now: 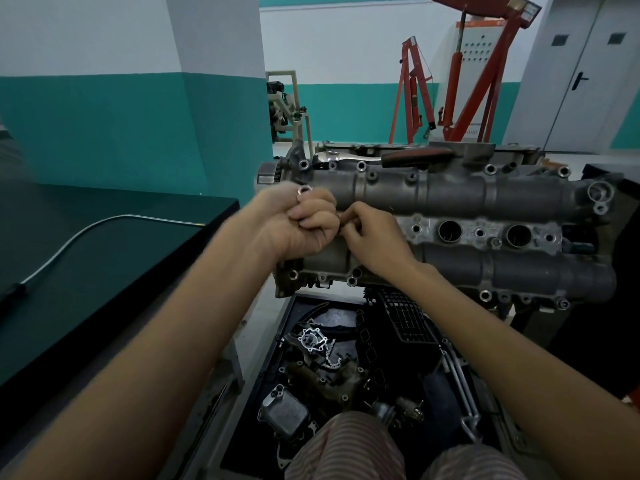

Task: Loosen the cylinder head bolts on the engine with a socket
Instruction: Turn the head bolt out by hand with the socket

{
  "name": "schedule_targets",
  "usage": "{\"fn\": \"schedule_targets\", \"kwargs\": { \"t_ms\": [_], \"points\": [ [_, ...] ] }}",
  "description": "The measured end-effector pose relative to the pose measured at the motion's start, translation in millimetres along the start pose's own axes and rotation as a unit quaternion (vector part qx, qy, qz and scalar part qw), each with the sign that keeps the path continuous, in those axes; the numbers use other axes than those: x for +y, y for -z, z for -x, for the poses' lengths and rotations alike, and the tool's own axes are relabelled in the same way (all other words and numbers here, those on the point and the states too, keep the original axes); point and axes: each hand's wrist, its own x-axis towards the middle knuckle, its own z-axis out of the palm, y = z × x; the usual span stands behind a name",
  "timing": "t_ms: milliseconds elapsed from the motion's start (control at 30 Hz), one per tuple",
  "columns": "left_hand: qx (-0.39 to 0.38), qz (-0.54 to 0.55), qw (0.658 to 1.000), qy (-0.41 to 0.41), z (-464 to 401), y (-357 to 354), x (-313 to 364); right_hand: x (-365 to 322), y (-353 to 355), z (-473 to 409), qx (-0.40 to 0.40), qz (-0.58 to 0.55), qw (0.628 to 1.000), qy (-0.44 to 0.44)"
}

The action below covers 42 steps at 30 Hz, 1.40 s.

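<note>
Both meeting over engine (450,195)'s near-left end: left hand (298,223) fisted round socket (304,191), right hand (372,233) pinching something small, likely to seat it on a bolt.

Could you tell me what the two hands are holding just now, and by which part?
The left hand is fisted round a metal socket, only its open end showing above the fingers. The right hand pinches something small beside it; what, cannot be told.
</note>
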Motion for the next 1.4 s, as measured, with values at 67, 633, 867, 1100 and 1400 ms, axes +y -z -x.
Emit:
{"fn": "schedule_targets", "kwargs": {
  "t_ms": [67, 633, 867, 1100, 1400],
  "points": [
    [0.022, -0.021, 0.999, -0.019, -14.0, 0.9, -11.1, 0.2, -1.0, 1.2, 0.003, 0.009, 1.0, 0.006],
    [0.239, -0.539, 0.73, -0.347, -12.3, 39.7, -28.2, -18.4, -19.9, -4.0, 0.042, 0.056, 0.997, -0.019],
    [0.084, -0.698, 0.472, -0.532, -9.5, 53.4, -28.0, -17.9, -24.9, -1.6, 0.071, 0.046, 0.996, -0.022],
    [0.203, -0.661, 0.463, -0.554, -24.2, 44.7, -18.8, -19.6, -25.6, -0.2, 0.079, 0.055, 0.995, -0.016],
    [0.076, -0.671, 0.507, -0.536, -25.6, 62.4, -12.7, -18.4, -26.2, -0.2, 0.076, 0.05, 0.996, -0.018]
  ]
}}
